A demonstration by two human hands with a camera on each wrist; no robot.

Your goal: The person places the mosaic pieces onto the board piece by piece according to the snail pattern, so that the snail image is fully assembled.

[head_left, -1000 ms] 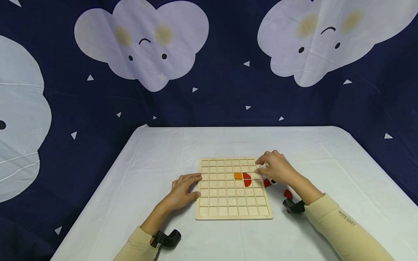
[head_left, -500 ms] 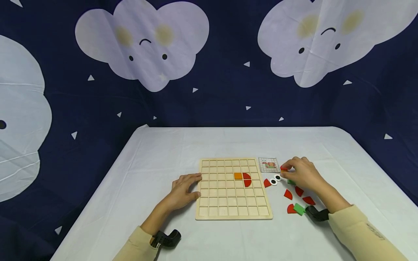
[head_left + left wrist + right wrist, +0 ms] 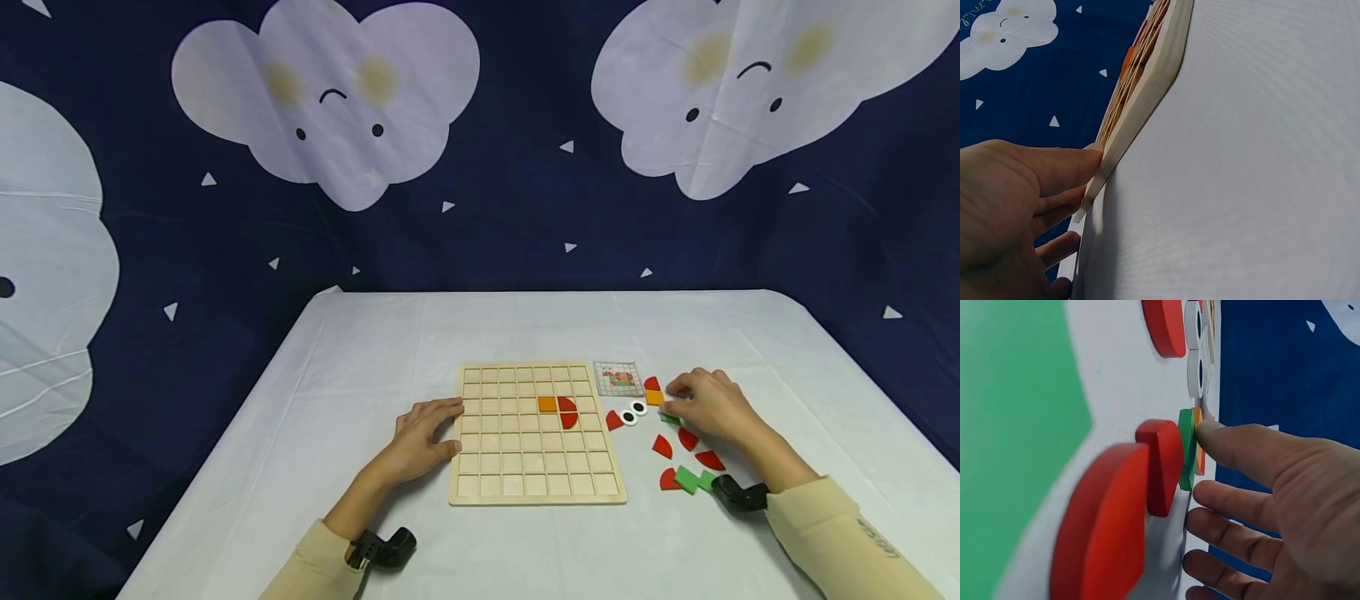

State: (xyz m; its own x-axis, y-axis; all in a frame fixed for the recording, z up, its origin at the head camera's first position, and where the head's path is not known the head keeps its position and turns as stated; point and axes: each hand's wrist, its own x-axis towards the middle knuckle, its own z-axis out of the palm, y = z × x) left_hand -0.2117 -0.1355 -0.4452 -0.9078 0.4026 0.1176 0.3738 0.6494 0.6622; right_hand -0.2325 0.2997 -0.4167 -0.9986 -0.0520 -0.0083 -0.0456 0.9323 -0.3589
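Observation:
A wooden grid board (image 3: 491, 486) bears an orange square (image 3: 547, 404) and two red quarter-circles (image 3: 567, 421) side by side. My left hand (image 3: 422, 440) rests on the board's left edge; in the left wrist view its thumb (image 3: 1072, 167) touches the rim, fingers loosely extended. To the right, my right hand (image 3: 711, 405) is low over loose pieces. Its thumb tip is right at another orange square (image 3: 654, 398) and a green piece (image 3: 1187, 447), with the other fingers apart from the thumb. A red quarter-circle (image 3: 652, 383) lies just behind that orange square.
A small picture card (image 3: 618, 379) lies beside the board's far right corner. Two white eye discs (image 3: 628, 417) and a red piece (image 3: 613, 420) sit close to its right edge. More red pieces (image 3: 662, 447) and green squares (image 3: 686, 479) lie nearer the right wrist.
My right hand has gone from over the board's right side to the loose pieces, then slightly farther right, uncovering the card, a red quarter-circle and an orange square. The left hand has stayed put.

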